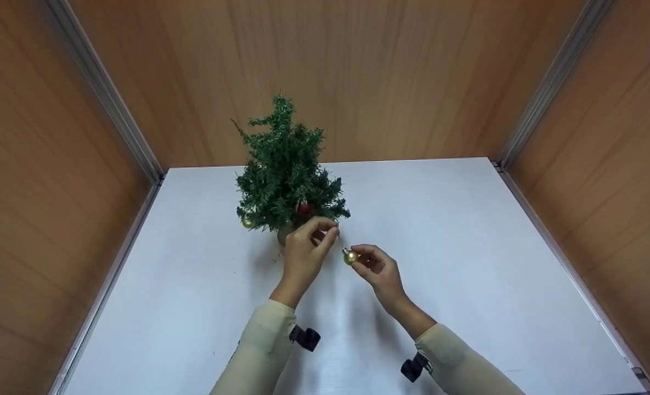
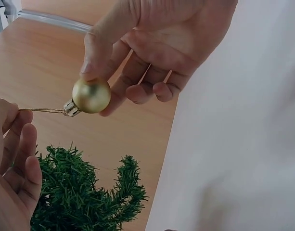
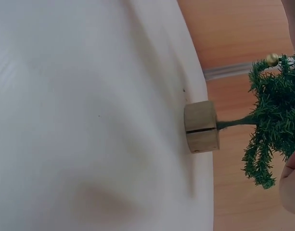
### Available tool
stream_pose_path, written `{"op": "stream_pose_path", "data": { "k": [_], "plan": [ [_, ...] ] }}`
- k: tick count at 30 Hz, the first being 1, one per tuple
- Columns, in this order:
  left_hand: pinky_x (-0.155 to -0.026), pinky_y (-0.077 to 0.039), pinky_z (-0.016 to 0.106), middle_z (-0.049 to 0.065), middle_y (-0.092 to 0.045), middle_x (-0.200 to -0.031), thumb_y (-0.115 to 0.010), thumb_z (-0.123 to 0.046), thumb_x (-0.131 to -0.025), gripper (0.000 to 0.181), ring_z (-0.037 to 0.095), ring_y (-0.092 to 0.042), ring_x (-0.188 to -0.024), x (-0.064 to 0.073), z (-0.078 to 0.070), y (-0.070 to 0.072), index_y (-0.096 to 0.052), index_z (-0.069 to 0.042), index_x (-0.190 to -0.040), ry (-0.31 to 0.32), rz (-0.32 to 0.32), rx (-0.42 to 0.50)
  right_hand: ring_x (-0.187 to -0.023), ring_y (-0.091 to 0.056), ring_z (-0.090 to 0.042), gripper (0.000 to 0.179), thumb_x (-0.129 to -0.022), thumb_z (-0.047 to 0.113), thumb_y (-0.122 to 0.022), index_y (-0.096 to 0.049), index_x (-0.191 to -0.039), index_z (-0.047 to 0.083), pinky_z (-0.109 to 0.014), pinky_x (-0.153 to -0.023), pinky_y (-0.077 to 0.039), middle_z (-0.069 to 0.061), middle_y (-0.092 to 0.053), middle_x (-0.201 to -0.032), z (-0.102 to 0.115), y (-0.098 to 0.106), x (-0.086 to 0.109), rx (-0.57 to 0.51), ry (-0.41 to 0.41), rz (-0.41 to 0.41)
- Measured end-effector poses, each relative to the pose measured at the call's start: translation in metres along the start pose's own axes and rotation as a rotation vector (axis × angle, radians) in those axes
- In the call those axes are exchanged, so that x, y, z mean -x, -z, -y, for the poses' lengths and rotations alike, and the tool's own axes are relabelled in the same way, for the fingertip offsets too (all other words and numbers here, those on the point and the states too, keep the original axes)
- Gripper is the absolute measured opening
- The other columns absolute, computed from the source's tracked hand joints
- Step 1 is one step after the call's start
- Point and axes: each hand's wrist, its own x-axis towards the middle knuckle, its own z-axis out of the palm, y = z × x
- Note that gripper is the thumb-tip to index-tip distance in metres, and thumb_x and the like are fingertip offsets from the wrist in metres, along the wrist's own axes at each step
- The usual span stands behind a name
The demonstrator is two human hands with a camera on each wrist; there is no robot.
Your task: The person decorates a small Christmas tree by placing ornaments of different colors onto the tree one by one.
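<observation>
A small shiny gold bauble (image 1: 350, 257) with a metal cap is pinched between the thumb and fingers of my right hand (image 1: 380, 274). My left hand (image 1: 305, 249) pinches the end of its thin gold string (image 2: 41, 110), which is drawn straight between the two hands in the left wrist view. Just behind the left hand stands a small green artificial Christmas tree (image 1: 286, 170). A red bauble (image 1: 304, 208) hangs on its lower front branches, and another gold bauble (image 1: 248, 221) hangs low on its left side. The tree's round wooden base (image 3: 201, 127) is partly hidden by the left hand in the head view.
The tree stands toward the back of a white table (image 1: 440, 219). Wood-grain panels (image 1: 401, 82) rise behind and on both sides, with metal strips (image 1: 111, 93) at the corners. Each sleeve carries a small black camera (image 1: 305, 338) at the wrist.
</observation>
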Motion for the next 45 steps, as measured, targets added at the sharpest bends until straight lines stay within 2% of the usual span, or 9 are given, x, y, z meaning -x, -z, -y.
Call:
{"op": "stream_pose_path", "data": {
  "k": [10, 18, 27, 35, 40, 45],
  "plan": [
    [-0.058, -0.047, 0.020, -0.012, -0.062, -0.081, -0.060, -0.029, -0.087, 0.011, 0.005, -0.054, -0.066, 0.002, -0.001, -0.002, -0.064, -0.020, -0.090, 0.011, 0.011, -0.022, -0.093, -0.051, -0.030, 0.030, -0.084, 0.008, -0.063, -0.056, -0.112, 0.001, -0.032, -0.078, -0.046, -0.011, -0.056, -0.107, -0.003, -0.004, 0.001, 0.007, -0.006, 0.043],
    [-0.059, -0.048, 0.021, -0.012, -0.061, -0.082, -0.058, -0.034, -0.087, 0.015, 0.009, -0.056, -0.067, 0.005, 0.000, -0.004, -0.064, -0.020, -0.091, 0.024, 0.040, -0.018, -0.093, -0.051, -0.033, 0.030, -0.084, 0.009, -0.064, -0.056, -0.112, 0.001, -0.033, -0.077, -0.046, -0.010, -0.057, -0.107, -0.004, -0.005, 0.001, 0.008, -0.033, 0.057],
    [-0.057, -0.047, 0.020, -0.013, -0.061, -0.079, -0.058, -0.034, -0.087, 0.015, 0.005, -0.055, -0.065, 0.009, 0.000, -0.005, -0.064, -0.021, -0.090, 0.022, 0.047, -0.009, -0.092, -0.051, -0.034, 0.031, -0.083, 0.009, -0.065, -0.056, -0.112, 0.001, -0.036, -0.077, -0.046, -0.011, -0.057, -0.106, -0.008, -0.005, 0.001, 0.026, -0.017, 0.078],
    [-0.057, -0.050, 0.028, -0.013, -0.061, -0.081, -0.059, -0.031, -0.087, 0.012, 0.005, -0.055, -0.066, 0.008, -0.001, -0.003, -0.064, -0.021, -0.091, -0.006, 0.040, -0.015, -0.090, -0.052, -0.030, 0.029, -0.083, 0.010, -0.065, -0.058, -0.110, 0.002, -0.039, -0.077, -0.045, -0.008, -0.058, -0.106, -0.011, -0.004, 0.000, 0.049, -0.016, 0.100],
    [-0.057, -0.048, 0.023, -0.013, -0.061, -0.080, -0.059, -0.031, -0.087, 0.011, 0.005, -0.055, -0.066, 0.008, 0.000, -0.003, -0.064, -0.021, -0.090, 0.007, 0.040, -0.018, -0.090, -0.052, -0.032, 0.031, -0.083, 0.012, -0.065, -0.058, -0.110, -0.002, -0.039, -0.077, -0.045, -0.011, -0.058, -0.106, -0.007, -0.001, -0.003, 0.077, 0.010, 0.097],
    [-0.057, -0.048, 0.023, -0.013, -0.061, -0.081, -0.059, -0.032, -0.087, 0.013, 0.004, -0.054, -0.066, 0.009, 0.001, -0.003, -0.064, -0.021, -0.091, 0.012, 0.039, -0.021, -0.088, -0.051, -0.030, 0.029, -0.084, 0.006, -0.063, -0.056, -0.109, -0.005, -0.037, -0.076, -0.044, -0.019, -0.057, -0.104, 0.007, 0.002, -0.012, 0.102, 0.047, 0.081]
  ]
}}
